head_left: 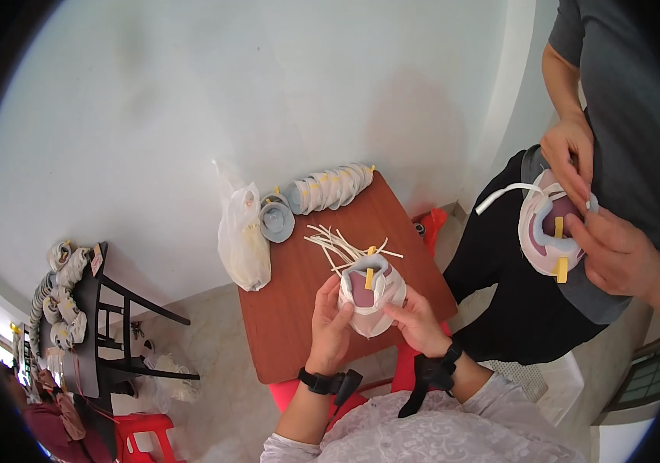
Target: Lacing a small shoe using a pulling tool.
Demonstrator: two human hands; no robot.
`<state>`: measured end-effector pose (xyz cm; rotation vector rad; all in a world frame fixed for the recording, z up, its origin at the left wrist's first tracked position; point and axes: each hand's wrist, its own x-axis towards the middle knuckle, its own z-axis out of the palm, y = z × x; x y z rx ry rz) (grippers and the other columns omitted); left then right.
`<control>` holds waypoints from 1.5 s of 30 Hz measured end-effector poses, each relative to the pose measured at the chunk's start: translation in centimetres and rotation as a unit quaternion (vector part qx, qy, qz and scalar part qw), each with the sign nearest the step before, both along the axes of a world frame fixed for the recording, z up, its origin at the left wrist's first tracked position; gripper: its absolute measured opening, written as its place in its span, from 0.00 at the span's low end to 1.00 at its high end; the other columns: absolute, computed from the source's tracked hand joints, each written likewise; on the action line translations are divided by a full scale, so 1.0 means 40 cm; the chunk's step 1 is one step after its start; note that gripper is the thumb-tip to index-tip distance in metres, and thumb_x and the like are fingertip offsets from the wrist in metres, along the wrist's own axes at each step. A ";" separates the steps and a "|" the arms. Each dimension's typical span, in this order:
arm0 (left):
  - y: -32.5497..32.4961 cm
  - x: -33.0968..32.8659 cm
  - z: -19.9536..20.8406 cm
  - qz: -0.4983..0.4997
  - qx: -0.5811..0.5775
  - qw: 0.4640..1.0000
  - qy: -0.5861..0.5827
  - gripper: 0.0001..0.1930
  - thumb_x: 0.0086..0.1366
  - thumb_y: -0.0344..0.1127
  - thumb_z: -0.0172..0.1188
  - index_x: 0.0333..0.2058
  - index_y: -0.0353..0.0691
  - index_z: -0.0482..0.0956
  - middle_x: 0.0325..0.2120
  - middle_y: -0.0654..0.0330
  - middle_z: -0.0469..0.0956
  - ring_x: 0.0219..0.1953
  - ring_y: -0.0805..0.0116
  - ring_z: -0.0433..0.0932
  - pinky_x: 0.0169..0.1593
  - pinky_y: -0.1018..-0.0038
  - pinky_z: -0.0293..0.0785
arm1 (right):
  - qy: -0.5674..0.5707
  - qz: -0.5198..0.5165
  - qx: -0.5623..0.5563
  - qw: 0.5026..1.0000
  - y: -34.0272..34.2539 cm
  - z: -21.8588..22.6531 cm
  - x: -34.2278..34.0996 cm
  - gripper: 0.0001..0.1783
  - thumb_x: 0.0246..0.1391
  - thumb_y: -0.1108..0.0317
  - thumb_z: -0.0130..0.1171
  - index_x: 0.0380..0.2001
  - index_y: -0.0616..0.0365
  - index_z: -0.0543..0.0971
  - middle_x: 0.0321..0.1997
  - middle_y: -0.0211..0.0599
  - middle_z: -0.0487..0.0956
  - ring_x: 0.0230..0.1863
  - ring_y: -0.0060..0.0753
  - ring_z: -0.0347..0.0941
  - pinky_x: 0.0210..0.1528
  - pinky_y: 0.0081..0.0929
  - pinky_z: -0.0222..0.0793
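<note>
Between my two hands is a pale pink and white shoe upper (374, 318) with a mauve tongue, a grey collar and yellow loops, above the near part of a brown table. My left hand (330, 328) grips its left side, thumb on the front. On its right side, my right hand (421, 322) holds it with thumb and fingers. Just behind the upper, a loose bunch of white shoelaces (336, 245) lies on the table. The underside of the upper is hidden from me.
On the brown table (283, 339) stand a row of nested shoe uppers (334, 187), a grey one (276, 220) and a white plastic bag (243, 239). At right, a co-worker laces a similar upper (532, 231). Far left are a dark table (87, 339) with uppers and a red stool (145, 432).
</note>
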<state>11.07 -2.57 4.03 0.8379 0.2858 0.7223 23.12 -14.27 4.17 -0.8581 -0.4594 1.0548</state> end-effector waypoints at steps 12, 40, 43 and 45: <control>0.000 -0.021 0.057 -0.065 -0.118 0.989 -0.065 0.33 0.59 0.16 0.47 0.63 0.38 0.51 0.62 0.47 0.56 0.63 0.59 0.59 0.64 0.66 0.58 | 0.037 0.012 0.003 0.999 -0.022 -0.019 0.046 0.21 0.58 0.74 0.51 0.55 0.60 0.65 0.50 0.33 0.73 0.51 0.27 0.70 0.53 0.30 0.67; 0.009 0.000 -0.036 -0.091 -0.206 0.969 -0.102 0.28 0.64 0.27 0.49 0.62 0.38 0.54 0.57 0.57 0.64 0.59 0.64 0.65 0.62 0.65 0.60 | 0.045 0.045 -0.003 0.998 -0.025 0.005 0.007 0.26 0.57 0.78 0.50 0.59 0.62 0.59 0.56 0.36 0.67 0.57 0.29 0.66 0.56 0.30 0.65; 0.006 0.002 -0.041 -0.081 -0.213 0.967 -0.113 0.29 0.63 0.27 0.51 0.62 0.40 0.54 0.58 0.58 0.63 0.59 0.64 0.64 0.63 0.64 0.59 | 0.045 0.061 0.001 0.997 -0.023 0.003 -0.003 0.28 0.56 0.78 0.52 0.59 0.61 0.58 0.56 0.36 0.67 0.56 0.30 0.66 0.54 0.31 0.67; 0.005 0.004 -0.043 -0.075 -0.213 0.967 -0.117 0.29 0.63 0.27 0.51 0.62 0.40 0.54 0.58 0.58 0.63 0.60 0.63 0.64 0.63 0.63 0.59 | 0.066 0.057 0.000 0.996 -0.024 0.014 -0.016 0.28 0.55 0.77 0.53 0.58 0.59 0.58 0.56 0.36 0.68 0.55 0.31 0.67 0.53 0.32 0.68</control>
